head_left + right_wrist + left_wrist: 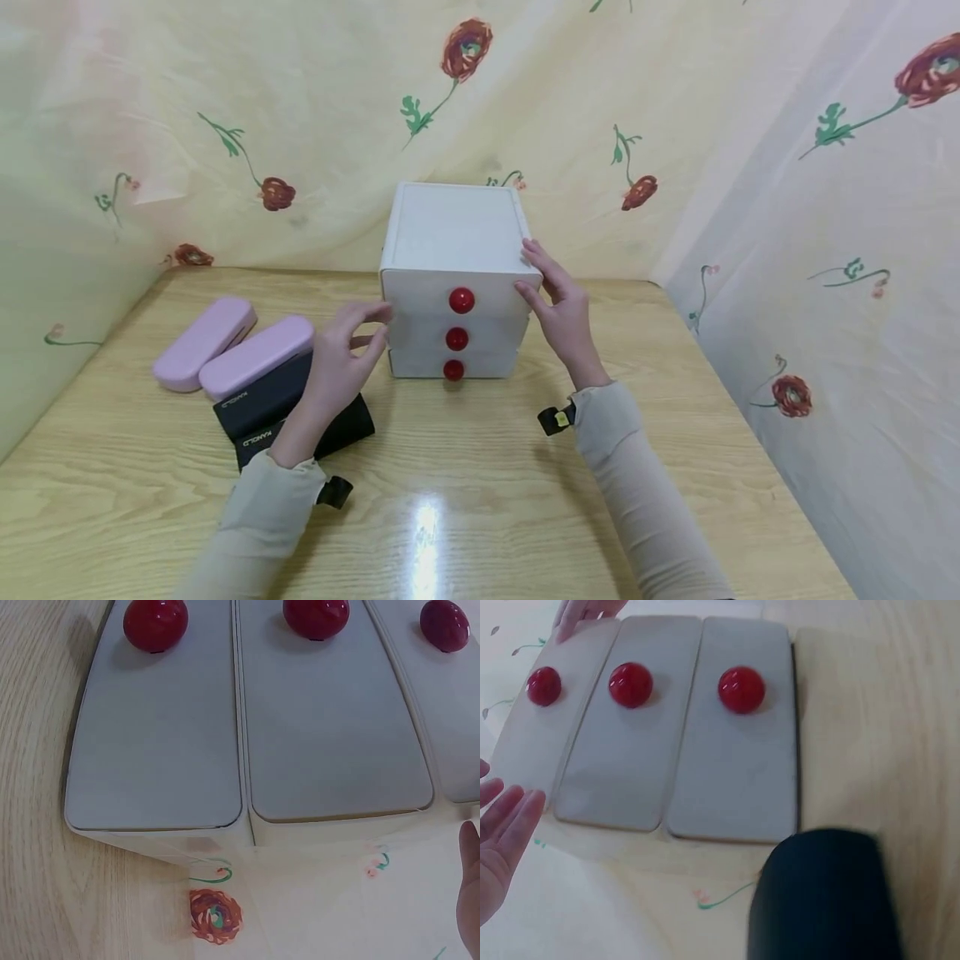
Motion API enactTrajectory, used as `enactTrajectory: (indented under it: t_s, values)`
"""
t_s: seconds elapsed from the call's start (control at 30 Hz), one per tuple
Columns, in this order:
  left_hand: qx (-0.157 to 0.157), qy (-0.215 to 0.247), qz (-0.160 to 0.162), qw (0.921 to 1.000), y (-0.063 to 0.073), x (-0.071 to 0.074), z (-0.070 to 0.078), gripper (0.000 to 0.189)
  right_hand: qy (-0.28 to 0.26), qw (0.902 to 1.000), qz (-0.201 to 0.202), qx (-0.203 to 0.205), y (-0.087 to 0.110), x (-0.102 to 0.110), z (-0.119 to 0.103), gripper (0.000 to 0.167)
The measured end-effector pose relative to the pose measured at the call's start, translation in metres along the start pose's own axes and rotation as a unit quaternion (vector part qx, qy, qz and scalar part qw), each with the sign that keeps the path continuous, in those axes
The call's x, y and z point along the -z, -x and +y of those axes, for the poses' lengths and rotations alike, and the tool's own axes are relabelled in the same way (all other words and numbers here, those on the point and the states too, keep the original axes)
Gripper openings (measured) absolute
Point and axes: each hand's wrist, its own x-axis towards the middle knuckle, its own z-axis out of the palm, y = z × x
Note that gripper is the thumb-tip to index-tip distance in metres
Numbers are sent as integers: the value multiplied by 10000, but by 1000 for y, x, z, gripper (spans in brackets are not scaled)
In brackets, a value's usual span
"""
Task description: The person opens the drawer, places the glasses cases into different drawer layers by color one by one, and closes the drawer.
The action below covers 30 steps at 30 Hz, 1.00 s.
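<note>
I see the white drawer unit near the surface's far edge, a flowered cloth rising behind. To its right I have room up to the surface's right edge; in front, bare wood runs towards me. Leftward, lilac cases and black cases crowd my way. My right hand straddles the unit's upper right front corner, thumb and fingers apart. My left hand has bent fingers, thumb apart, tips just beside the unit's left front edge; I can't tell whether they touch.
</note>
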Motion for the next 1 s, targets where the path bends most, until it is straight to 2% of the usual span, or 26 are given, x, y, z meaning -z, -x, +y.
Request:
enactTrajectory:
  t_s: [0.2,0.43,0.53,0.6,0.7,0.77,0.9,1.0]
  values:
    - [590,209,-346,9974,6,-10,-2,25,32,9999,12,-147,0,-1,1,43]
    - [1549,238,-876,9837,6,-17,-1,25,174,9997,48,-177,1,1,1,40]
    - [1731,181,-1048,9791,6,-22,-2,25,180,9998,86,-91,0,0,2,41]
    - [1830,239,-1158,9760,6,-25,-3,24,206,9997,84,-132,1,0,-7,42]
    - [2065,574,-1340,9675,5,-29,-7,25,216,9996,87,-166,2,-1,-21,43]
    - [2320,834,-1449,9582,3,-30,-8,27,214,9994,67,-246,3,-1,-31,44]
    - [2684,1222,-1642,9413,1,-33,-12,29,213,9995,85,-220,3,-2,-32,44]
    - [2786,1352,-1786,9339,0,-37,-13,31,219,9995,90,-229,4,-3,-33,44]
